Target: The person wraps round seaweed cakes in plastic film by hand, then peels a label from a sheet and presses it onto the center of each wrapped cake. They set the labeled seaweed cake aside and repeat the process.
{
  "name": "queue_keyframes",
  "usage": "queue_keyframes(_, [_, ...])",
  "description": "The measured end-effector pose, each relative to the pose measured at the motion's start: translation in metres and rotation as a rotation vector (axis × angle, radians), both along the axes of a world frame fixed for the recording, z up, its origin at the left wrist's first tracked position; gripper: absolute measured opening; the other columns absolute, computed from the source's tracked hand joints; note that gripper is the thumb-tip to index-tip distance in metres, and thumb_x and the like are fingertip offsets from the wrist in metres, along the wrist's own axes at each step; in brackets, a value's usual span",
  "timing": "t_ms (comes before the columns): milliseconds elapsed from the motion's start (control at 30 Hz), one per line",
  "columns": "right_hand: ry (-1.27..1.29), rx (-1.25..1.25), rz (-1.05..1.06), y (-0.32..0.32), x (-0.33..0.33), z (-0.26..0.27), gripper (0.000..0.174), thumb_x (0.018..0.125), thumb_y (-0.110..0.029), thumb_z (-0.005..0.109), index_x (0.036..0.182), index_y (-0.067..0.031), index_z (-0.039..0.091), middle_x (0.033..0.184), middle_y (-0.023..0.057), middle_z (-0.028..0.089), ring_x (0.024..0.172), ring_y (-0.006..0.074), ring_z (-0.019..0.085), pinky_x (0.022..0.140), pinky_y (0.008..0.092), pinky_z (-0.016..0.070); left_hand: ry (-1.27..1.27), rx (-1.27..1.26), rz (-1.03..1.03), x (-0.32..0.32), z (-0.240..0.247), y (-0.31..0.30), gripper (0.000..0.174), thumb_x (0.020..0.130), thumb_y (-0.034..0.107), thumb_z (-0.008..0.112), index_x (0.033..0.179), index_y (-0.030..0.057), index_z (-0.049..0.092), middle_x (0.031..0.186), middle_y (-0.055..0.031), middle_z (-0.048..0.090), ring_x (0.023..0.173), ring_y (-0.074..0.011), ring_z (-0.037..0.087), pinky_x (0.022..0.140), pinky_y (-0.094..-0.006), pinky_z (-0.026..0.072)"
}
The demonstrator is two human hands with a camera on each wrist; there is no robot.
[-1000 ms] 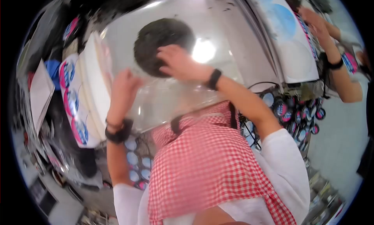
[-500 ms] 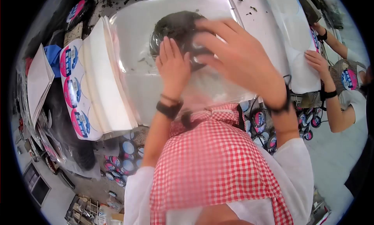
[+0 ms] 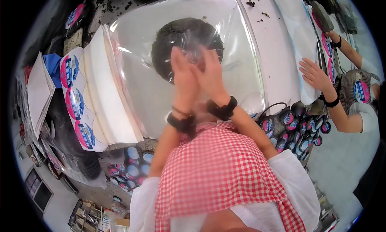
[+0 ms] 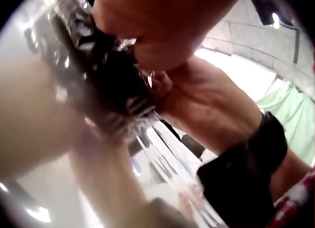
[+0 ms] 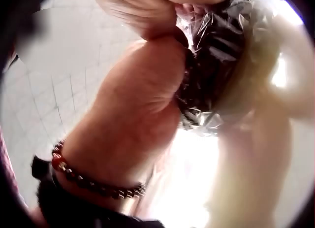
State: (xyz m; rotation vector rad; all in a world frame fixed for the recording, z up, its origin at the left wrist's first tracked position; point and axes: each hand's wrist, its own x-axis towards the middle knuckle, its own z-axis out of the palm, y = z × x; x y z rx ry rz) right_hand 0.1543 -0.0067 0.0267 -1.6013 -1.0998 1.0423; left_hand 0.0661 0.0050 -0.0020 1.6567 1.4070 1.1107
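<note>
A dark round cake (image 3: 163,51) lies under clear film (image 3: 138,87) on the pale work surface. Both hands meet at its near part, where film is bunched up between them. My left hand (image 3: 185,79) and my right hand (image 3: 212,73) stand side by side, wrists close together, fingers pointing away and slightly blurred. Close up in the left wrist view, crinkled film (image 4: 133,112) over dark material sits against my left hand (image 4: 152,26), and my fingers and thumbs pinch it. The right wrist view has my right hand (image 5: 142,9) at the same wrinkled film (image 5: 206,117); fingertips are partly hidden.
White sheets (image 3: 102,83) and a strip of round pink-blue labels (image 3: 74,99) lie left. Dark crumbs (image 3: 251,3) and a pale stack (image 3: 297,43) are right. Another person's hand (image 3: 315,75) rests on that stack. Round labels (image 3: 132,167) hang below.
My right hand has come down and left from above the cake's right side to beside my left hand. My left hand has shifted slightly right and nearer. Film is now bunched between them.
</note>
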Motion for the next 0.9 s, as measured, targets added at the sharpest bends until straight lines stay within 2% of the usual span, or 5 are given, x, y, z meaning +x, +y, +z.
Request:
queue_keyframes(133, [-1.013,0.449,-0.022,0.01,0.002,-0.011,0.042,0.077,-0.008,0.062,0.118,-0.0014,0.051,0.123,0.023,0.047,0.11,0.0413,0.048,0.093,0.0481,0.0415,0.787,0.401,0.007,-0.012,0.013,0.003,0.036,0.087,0.012,0.058,0.122,0.0021,0.058,0.141,-0.0309,0.036,0.121,-0.0456,0.045,0.1,-0.0503,0.035])
queue_keyframes(367, [-0.471,0.19,0.126,0.02,0.012,-0.025,0.046,0.073,-0.024,0.072,0.109,-0.0014,0.055,0.122,0.027,0.048,0.11,0.041,0.047,0.091,0.0436,0.0419,0.312,0.041,0.005,-0.02,-0.009,0.007,0.038,0.082,0.006,0.059,0.12,0.0098,0.06,0.131,-0.0248,0.045,0.116,-0.0457,0.044,0.098,-0.0513,0.035])
queue_keyframes(567, [-0.881,0.447,0.198,0.039,0.031,-0.033,0.057,0.068,-0.039,0.078,0.107,-0.0028,0.058,0.106,0.011,0.056,0.101,0.0311,0.051,0.088,0.0446,0.0386,0.675,0.508,-0.144,-0.044,0.025,0.039,0.04,0.081,0.01,0.063,0.119,0.0025,0.056,0.114,-0.0195,0.055,0.101,-0.0355,0.054,0.086,-0.0389,0.0436])
queue_keyframes(633, [-0.59,0.399,0.237,0.046,0.036,-0.042,0.059,0.068,-0.042,0.077,0.108,-0.0019,0.058,0.106,0.0116,0.055,0.1,0.0307,0.051,0.089,0.0446,0.0387,0.483,0.397,-0.212,-0.05,-0.005,0.038,0.04,0.079,0.012,0.065,0.118,0.0034,0.057,0.116,-0.0194,0.054,0.102,-0.0346,0.053,0.086,-0.0388,0.0437])
queue_keyframes(900, [-0.869,0.633,0.472,0.088,0.049,-0.024,0.081,0.065,-0.05,0.078,0.119,0.0021,0.049,0.119,0.0188,0.052,0.102,0.0317,0.05,0.084,0.0411,0.043,0.547,0.462,-0.38,-0.057,0.016,0.076,0.034,0.074,0.011,0.067,0.106,0.0025,0.056,0.109,-0.0184,0.053,0.098,-0.0349,0.052,0.09,-0.0409,0.0416])
